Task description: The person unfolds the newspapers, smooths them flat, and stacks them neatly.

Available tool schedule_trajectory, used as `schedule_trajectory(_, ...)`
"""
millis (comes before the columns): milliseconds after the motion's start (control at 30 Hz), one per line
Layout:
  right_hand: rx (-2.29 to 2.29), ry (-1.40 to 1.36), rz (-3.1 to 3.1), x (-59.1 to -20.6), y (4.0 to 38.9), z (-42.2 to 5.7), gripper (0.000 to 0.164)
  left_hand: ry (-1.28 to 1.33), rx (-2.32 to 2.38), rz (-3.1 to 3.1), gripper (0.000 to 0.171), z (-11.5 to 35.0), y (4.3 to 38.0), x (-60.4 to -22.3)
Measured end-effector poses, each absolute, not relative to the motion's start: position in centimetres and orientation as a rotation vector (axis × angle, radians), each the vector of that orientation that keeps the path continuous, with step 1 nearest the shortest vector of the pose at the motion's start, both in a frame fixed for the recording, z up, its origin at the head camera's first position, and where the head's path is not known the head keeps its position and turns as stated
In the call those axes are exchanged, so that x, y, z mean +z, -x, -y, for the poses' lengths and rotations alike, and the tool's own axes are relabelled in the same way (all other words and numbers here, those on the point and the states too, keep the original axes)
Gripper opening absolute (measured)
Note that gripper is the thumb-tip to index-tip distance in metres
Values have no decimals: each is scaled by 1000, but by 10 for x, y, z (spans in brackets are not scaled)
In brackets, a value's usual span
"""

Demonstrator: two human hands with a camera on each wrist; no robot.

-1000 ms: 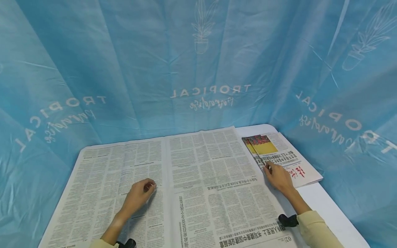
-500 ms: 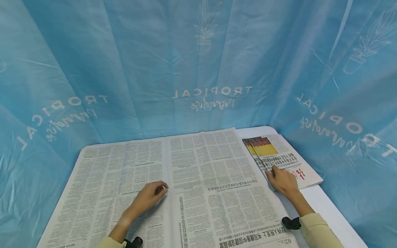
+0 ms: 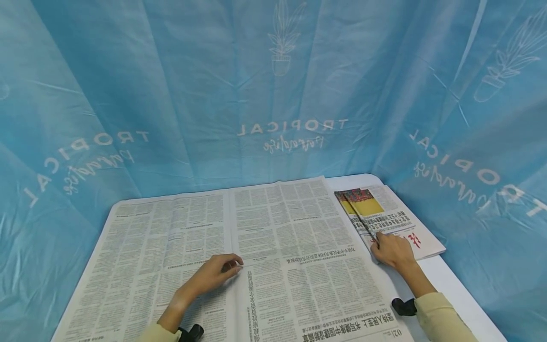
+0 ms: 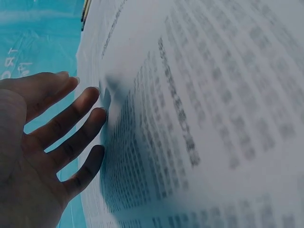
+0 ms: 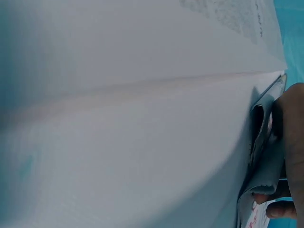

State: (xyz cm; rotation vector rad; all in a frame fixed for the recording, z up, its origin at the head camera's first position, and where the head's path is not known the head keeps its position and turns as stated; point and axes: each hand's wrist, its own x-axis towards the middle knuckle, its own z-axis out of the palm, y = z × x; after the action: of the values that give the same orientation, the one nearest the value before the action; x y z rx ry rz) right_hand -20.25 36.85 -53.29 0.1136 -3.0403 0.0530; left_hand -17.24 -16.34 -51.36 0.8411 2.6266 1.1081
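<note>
A large newspaper [image 3: 295, 232] lies spread out, covering most of the table. My left hand [image 3: 215, 274] is over its centre fold; in the left wrist view that hand [image 4: 52, 137] has loosely bent, spread fingers with nothing between them. At the right lies a stack of folded newspapers with a yellow picture and red lettering. My right hand [image 3: 394, 250] pinches the left folded edge of the top newspaper [image 3: 369, 206]. In the right wrist view this folded edge [image 5: 266, 166] is bent up, with fingertips under it. Part of the right hand falls outside that view.
The white table [image 3: 453, 285] shows along the right side and at the back right corner. Blue curtains [image 3: 192, 95] with white lettering hang close behind the table and on both sides.
My left hand has moved to the right over the spread newspaper. My right hand has shifted slightly right and down along the stack, and the top newspaper's left edge has risen a little.
</note>
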Motion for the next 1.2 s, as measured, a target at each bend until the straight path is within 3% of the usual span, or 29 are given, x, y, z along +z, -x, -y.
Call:
schedule_trajectory(533, 269, -114, 3101, -535, 197, -373, 33, -877, 1236, -2615, 23, 159, 172, -521)
schedule_trajectory(800, 455, -140, 2997, -535, 192, -360, 14, -850, 1291, -2664, 18, 155, 172, -523)
schedule_trajectory(1200, 636, -235, 2930, -530, 187, -318, 30, -750, 1304, -2679, 18, 151, 176, -523)
